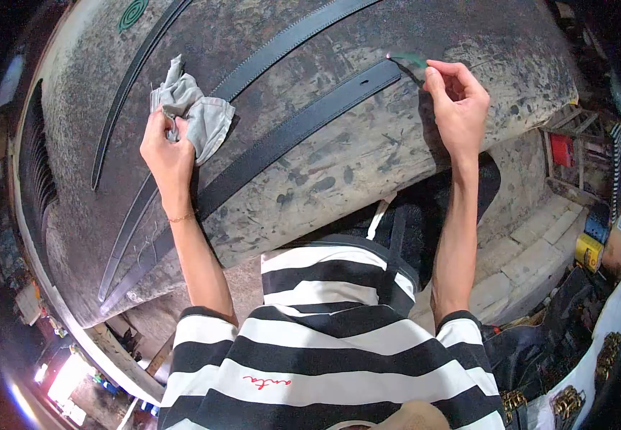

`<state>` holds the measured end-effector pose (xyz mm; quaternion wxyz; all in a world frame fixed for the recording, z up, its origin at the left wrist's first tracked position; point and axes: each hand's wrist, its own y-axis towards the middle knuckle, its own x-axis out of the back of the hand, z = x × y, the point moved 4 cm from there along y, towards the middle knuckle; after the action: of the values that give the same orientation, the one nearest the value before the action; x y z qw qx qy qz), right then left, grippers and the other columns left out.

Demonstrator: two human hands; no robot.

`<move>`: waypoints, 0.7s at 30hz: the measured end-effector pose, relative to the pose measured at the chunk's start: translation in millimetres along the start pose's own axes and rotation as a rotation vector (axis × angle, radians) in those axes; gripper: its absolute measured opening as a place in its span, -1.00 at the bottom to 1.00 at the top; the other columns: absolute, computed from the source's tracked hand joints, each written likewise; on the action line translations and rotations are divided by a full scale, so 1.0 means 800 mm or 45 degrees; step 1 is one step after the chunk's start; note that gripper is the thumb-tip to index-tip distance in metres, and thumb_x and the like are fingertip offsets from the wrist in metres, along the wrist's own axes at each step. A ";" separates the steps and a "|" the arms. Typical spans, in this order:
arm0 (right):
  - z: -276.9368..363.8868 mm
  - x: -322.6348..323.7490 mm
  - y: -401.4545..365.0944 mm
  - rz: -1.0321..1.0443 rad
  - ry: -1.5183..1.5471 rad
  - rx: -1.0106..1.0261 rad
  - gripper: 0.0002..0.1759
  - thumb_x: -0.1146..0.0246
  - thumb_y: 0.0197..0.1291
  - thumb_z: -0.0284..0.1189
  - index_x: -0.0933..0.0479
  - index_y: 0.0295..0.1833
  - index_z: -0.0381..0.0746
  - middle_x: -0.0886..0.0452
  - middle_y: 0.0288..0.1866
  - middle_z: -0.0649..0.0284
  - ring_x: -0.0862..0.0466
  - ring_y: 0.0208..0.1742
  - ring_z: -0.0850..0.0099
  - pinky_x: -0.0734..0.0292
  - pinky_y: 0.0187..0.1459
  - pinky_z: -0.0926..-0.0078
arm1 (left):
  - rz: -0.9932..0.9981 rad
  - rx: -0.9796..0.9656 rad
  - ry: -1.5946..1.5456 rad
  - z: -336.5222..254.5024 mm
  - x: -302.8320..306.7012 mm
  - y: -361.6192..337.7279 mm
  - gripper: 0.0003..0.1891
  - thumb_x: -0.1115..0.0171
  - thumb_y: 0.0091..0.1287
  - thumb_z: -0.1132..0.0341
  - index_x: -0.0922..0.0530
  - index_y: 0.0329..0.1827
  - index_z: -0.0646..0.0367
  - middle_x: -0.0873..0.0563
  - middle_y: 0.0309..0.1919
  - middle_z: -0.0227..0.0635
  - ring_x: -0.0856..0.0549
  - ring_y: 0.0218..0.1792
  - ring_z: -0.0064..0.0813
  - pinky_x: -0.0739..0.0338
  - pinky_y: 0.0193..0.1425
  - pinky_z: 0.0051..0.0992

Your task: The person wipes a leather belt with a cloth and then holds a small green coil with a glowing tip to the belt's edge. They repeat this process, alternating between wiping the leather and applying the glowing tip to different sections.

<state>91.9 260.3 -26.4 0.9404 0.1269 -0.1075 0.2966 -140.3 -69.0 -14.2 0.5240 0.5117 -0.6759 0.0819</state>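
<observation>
- So the front strap [303, 125] is the landmark here: it runs slantwise along the person's side of the stained worktop [325, 172].
- Right hand [461, 104] has a thin green stick [412, 61] pinched between thumb and forefinger, with a glowing tip right by the front strap's upper end. Can't tell if it's actually touching.
- Looks like edge singeing, tbh. If so, quick light dabs beat parking the heat in one spot, since the leather could scorch.
- The stick angles in from beyond the strap's end, which is decent: fingers stay well off the ember.
- Left hand [167, 150] is gripping a crumpled grey cloth [210, 129], just beyond the front strap's middle. Handy for a gentle wipe after each dab, but the cloth should stay clear of that tip.
- Nothing pins the front strap near its upper end, so it could skid if poked. Barely any pressure is the way to go.
- The back strap [296, 36] lies beyond the front strap, roughly parallel. Worth watching for dropped ash there.
</observation>
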 end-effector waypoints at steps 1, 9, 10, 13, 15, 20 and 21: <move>0.001 0.000 0.000 0.000 0.000 -0.001 -0.88 -0.31 0.28 -0.53 -0.67 -0.12 -0.34 -0.62 -0.43 0.46 -0.53 -0.42 0.73 -0.42 -0.35 0.73 | 0.001 0.000 0.000 -0.003 0.000 0.000 -0.75 -0.25 0.20 0.51 -0.57 -0.06 0.37 -0.57 -0.40 -0.17 -0.54 -0.43 -0.40 -0.49 -0.23 -0.48; 0.001 0.000 0.000 -0.036 0.002 0.008 -0.88 -0.32 0.28 -0.52 -0.68 -0.13 -0.33 -0.63 -0.44 0.46 -0.52 -0.43 0.74 -0.40 -0.37 0.72 | -0.040 0.005 -0.058 -0.001 -0.001 0.000 -0.82 -0.25 0.23 0.53 -0.37 -0.37 0.33 -0.38 -0.49 -0.32 -0.36 -0.43 -0.56 -0.38 -0.27 -0.57; 0.001 0.000 0.000 -0.035 0.003 0.009 -0.88 -0.32 0.28 -0.52 -0.68 -0.13 -0.33 -0.63 -0.44 0.46 -0.52 -0.43 0.74 -0.40 -0.37 0.72 | -0.041 0.004 -0.057 -0.001 -0.001 0.000 -0.82 -0.25 0.23 0.53 -0.37 -0.37 0.33 -0.38 -0.49 -0.32 -0.36 -0.43 -0.56 -0.38 -0.27 -0.57; 0.003 0.001 0.000 -0.063 0.094 0.027 -0.88 -0.32 0.28 -0.52 -0.68 -0.13 -0.33 -0.63 -0.43 0.45 -0.52 -0.42 0.73 -0.40 -0.37 0.71 | -0.049 0.005 -0.053 -0.004 0.000 0.000 -0.82 -0.25 0.23 0.53 -0.38 -0.38 0.33 -0.38 -0.50 -0.33 -0.36 -0.43 -0.57 -0.38 -0.27 -0.58; 0.004 -0.001 -0.001 0.015 -0.062 -0.003 -0.87 -0.31 0.29 -0.52 -0.67 -0.11 -0.34 -0.64 -0.41 0.44 -0.53 -0.40 0.73 -0.42 -0.35 0.72 | -0.049 0.007 -0.054 -0.006 0.001 0.001 -0.82 -0.26 0.23 0.52 -0.38 -0.38 0.32 -0.37 -0.51 -0.32 -0.36 -0.43 -0.57 -0.38 -0.27 -0.57; 0.000 0.003 0.002 -0.051 0.089 0.005 -0.86 -0.31 0.31 -0.51 -0.66 -0.10 -0.36 -0.65 -0.39 0.41 -0.56 -0.37 0.71 -0.44 -0.32 0.73 | -0.018 0.003 0.013 0.001 0.001 0.002 -0.84 -0.27 0.18 0.48 -0.49 -0.26 0.35 -0.50 -0.45 -0.17 -0.46 -0.47 -0.38 -0.47 -0.27 -0.47; 0.000 0.005 0.003 -0.079 0.127 0.006 -0.86 -0.31 0.31 -0.51 -0.66 -0.10 -0.36 -0.65 -0.38 0.40 -0.56 -0.37 0.71 -0.44 -0.32 0.73 | -0.010 0.006 0.049 -0.004 0.004 0.005 -0.85 -0.28 0.18 0.47 -0.47 -0.31 0.33 -0.50 -0.47 -0.16 -0.45 -0.48 -0.38 -0.47 -0.29 -0.46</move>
<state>93.7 264.0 -24.7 0.9531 0.1175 -0.0559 0.2734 -141.5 -67.2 -8.2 0.5361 0.5139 -0.6635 0.0914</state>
